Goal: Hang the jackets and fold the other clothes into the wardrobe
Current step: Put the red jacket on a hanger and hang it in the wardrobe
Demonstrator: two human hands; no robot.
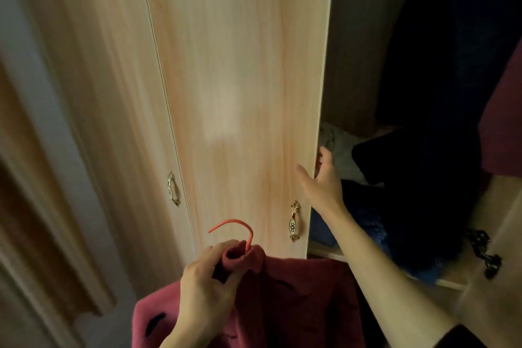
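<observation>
My left hand (203,288) is clenched on the collar of the dark red jacket (282,305), bunching it just under the orange hanger hook (237,224) so the hook stands free above my knuckles; the coat hangs low in front of me, outside the wardrobe. My right hand (322,181) grips the edge of the wardrobe door (240,93), thumb on its face and fingers curled behind it, just above the ornate door handle (293,222); I judge this is to swing it wider, since the door stands between the jacket and the inside. Dark hanging garments (429,93) crowd the opening; a pale grey cloth (339,150) and a blue bundle (367,229) lie heaped beneath them; the rail is out of sight; a second door (497,220) stands open at the right.
</observation>
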